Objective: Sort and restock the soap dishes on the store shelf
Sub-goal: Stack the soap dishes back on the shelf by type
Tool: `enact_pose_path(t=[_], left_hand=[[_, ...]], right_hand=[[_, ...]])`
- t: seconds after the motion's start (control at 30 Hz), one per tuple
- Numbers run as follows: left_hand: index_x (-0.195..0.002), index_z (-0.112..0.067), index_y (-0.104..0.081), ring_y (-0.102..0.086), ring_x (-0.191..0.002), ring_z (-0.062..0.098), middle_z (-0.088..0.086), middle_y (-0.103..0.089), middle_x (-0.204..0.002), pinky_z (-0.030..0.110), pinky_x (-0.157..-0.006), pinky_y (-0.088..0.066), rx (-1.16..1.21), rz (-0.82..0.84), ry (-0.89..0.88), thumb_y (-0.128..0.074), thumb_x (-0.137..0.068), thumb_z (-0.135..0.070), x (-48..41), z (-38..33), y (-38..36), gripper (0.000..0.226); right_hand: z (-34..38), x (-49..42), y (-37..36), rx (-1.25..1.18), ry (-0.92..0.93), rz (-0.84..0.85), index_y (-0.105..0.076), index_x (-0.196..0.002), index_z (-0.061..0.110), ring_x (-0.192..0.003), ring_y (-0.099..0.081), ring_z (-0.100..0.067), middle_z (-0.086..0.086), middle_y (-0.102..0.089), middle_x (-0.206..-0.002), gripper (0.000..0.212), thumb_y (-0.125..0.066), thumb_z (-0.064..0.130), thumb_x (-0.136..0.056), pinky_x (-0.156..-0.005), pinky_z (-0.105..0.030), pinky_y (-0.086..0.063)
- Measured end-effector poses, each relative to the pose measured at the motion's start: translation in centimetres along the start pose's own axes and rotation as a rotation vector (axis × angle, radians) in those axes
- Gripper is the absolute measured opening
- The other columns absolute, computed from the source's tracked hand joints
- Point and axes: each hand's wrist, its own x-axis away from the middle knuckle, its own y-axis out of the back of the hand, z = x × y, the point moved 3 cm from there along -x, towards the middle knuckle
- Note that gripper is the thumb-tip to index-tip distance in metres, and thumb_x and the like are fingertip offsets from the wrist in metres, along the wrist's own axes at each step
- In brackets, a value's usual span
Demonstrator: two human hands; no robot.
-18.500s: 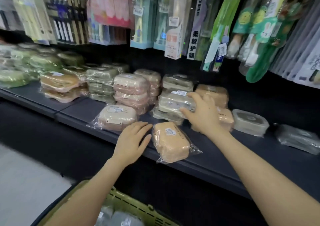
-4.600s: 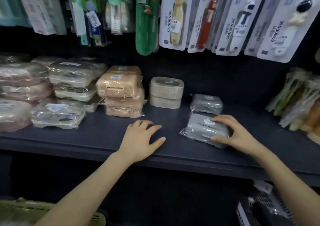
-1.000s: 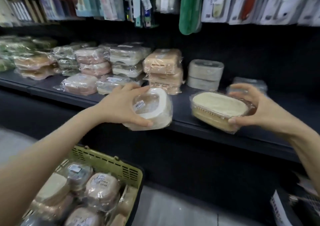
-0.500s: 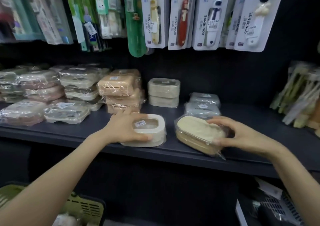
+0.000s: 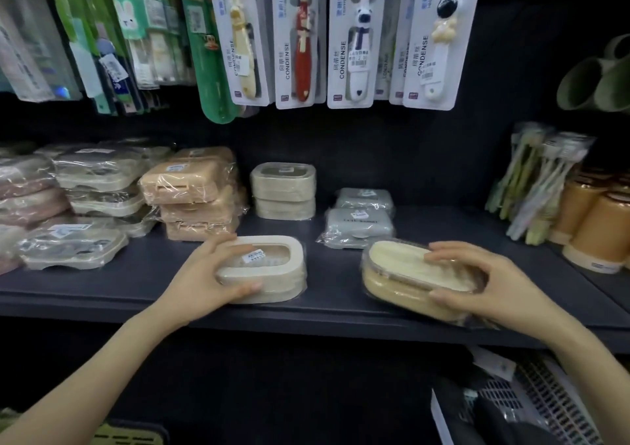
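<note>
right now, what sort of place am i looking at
Most likely a shop's toiletries aisle: shrink-wrapped soap dishes stacked by colour on a dark shelf, carded toothbrushes hanging above them, and price stickers on the packs.

Green basket (image 5: 129, 440) cut off; dish label (image 5: 254, 255) unreadable.

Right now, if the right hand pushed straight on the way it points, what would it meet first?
Probably the front grey wrapped dish, lying just beyond the tan dish that the right hand holds; the gap between them is hard to judge.
</note>
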Motion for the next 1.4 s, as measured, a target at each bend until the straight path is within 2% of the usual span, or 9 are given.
enact_pose_path(t=[0.1, 0.23, 0.33, 0.53, 0.77, 1.07, 1.17, 1.3, 1.4], left_hand=[[-0.121, -0.043, -0.058, -0.036, -0.129, 0.005, -0.015, -0.039, -0.139, 0.024, -0.106, -0.026, -0.001, -0.011, -0.042, -0.071, -0.058, -0.065, -1.0, -0.8, -1.1, 0.067], [-0.113, -0.052, -0.053, -0.038, -0.127, 0.007, -0.014, -0.041, -0.134, 0.023, -0.104, -0.026, -0.004, -0.073, -0.095, -0.072, -0.061, -0.061, -2.0, -1.5, -2.2, 0.056], [-0.114, -0.051, -0.054, -0.039, -0.125, 0.007, -0.013, -0.043, -0.133, 0.023, -0.104, -0.026, -0.013, -0.143, -0.117, -0.071, -0.061, -0.072, -2.3, -1.1, -2.6, 0.059], [-0.116, -0.038, -0.064, -0.046, -0.121, 0.015, -0.010, -0.052, -0.125, 0.032, -0.104, -0.031, -0.150, -0.158, -0.223, -0.047, -0.072, -0.081, -3.2, -0.4, -3.1, 0.064], [-0.121, -0.036, -0.063, -0.044, -0.120, 0.010, -0.015, -0.051, -0.125, 0.029, -0.103, -0.031, -0.171, -0.188, -0.261, -0.040, -0.076, -0.083, -3.2, -0.2, -3.4, 0.069], [-0.123, -0.032, -0.063, -0.044, -0.119, 0.010, -0.010, -0.051, -0.125, 0.007, -0.104, -0.020, -0.210, -0.182, -0.324, -0.040, -0.081, -0.078, -3.4, -0.4, -3.5, 0.067], [-0.124, -0.032, -0.063, -0.045, -0.118, 0.012, -0.009, -0.052, -0.125, 0.011, -0.103, -0.023, -0.214, -0.179, -0.321, -0.041, -0.081, -0.077, -3.4, -0.2, -3.5, 0.066], [-0.124, -0.033, -0.062, -0.043, -0.119, 0.007, -0.010, -0.052, -0.126, 0.007, -0.104, -0.020, -0.221, -0.183, -0.331, -0.041, -0.081, -0.076, -3.3, -0.3, -3.4, 0.064], [-0.124, -0.035, -0.061, -0.043, -0.120, 0.006, -0.011, -0.052, -0.126, 0.006, -0.104, -0.019, -0.211, -0.187, -0.326, -0.042, -0.081, -0.076, -3.2, -0.3, -3.4, 0.063]], right_hand=[[-3.0, 0.7, 3.6, -0.038, -0.065, -0.119, -0.071, -0.097, 0.045, -0.116, -0.051, 0.010, 0.025, -0.059, -0.121, 0.056, -0.072, 0.078, -0.053, -0.094, -0.013, -0.038], [-7.4, -1.8, 4.5, 0.104, -0.140, -0.173, -0.071, -0.097, 0.028, -0.116, -0.053, -0.009, 0.006, -0.059, -0.120, 0.027, -0.083, 0.029, -0.072, -0.099, -0.022, -0.034], [-10.2, -4.8, 4.5, 0.118, -0.138, -0.077, -0.068, -0.095, 0.038, -0.129, -0.046, -0.017, 0.002, -0.060, -0.125, 0.030, -0.082, 0.019, -0.075, -0.109, -0.029, -0.030], [-14.3, -10.9, 4.2, 0.449, -0.193, -0.003, -0.059, -0.122, 0.050, -0.139, -0.034, -0.018, 0.008, -0.049, -0.144, 0.034, -0.059, 0.029, -0.095, -0.113, -0.042, -0.030], [-15.7, -15.5, 2.4, 0.416, -0.209, -0.093, -0.059, -0.131, 0.032, -0.134, -0.042, -0.022, -0.003, -0.049, -0.145, 0.035, -0.052, 0.019, -0.099, -0.106, -0.030, -0.036], [-14.1, -18.0, -0.3, 0.352, -0.188, -0.046, -0.052, -0.139, 0.020, -0.144, -0.023, -0.027, -0.013, -0.034, -0.154, 0.041, -0.051, 0.013, -0.099, -0.115, -0.027, -0.013], [-13.5, -18.3, -0.8, 0.361, -0.181, -0.040, -0.050, -0.140, 0.019, -0.144, -0.024, -0.029, -0.014, -0.035, -0.153, 0.041, -0.051, 0.013, -0.099, -0.115, -0.028, -0.013], [-11.7, -17.1, -0.7, 0.462, -0.163, -0.122, -0.049, -0.141, 0.027, -0.146, -0.017, -0.034, -0.013, -0.034, -0.154, 0.044, -0.054, 0.034, -0.098, -0.119, -0.046, -0.015], [-7.2, -15.3, -3.1, 0.391, 0.056, -0.089, -0.055, -0.135, 0.033, -0.144, -0.026, -0.030, -0.007, -0.042, -0.150, 0.055, -0.059, 0.055, -0.085, -0.118, -0.043, -0.021]])
